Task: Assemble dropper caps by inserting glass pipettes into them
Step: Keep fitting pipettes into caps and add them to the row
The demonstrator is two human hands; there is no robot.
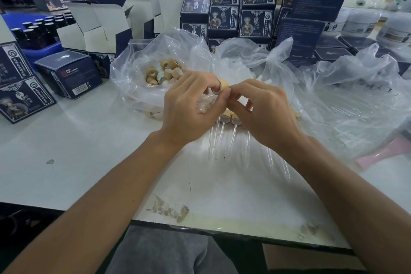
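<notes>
Where both hands meet, left hand pinches cap; right hand touches it.

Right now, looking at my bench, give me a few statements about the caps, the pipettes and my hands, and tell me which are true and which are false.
1. The left hand holds a bamboo-coloured cap at its fingertips. True.
2. The loose caps lie in a blue crate. False: they lie in a clear plastic bag.
3. Finished droppers lie on the table under the hands, with their glass tubes pointing toward the person. True.
4. The right hand rests flat on the table. False: it is raised, its fingers meeting the left hand's at the cap.
5. The dark printed boxes at the back are stacked. True.
</notes>
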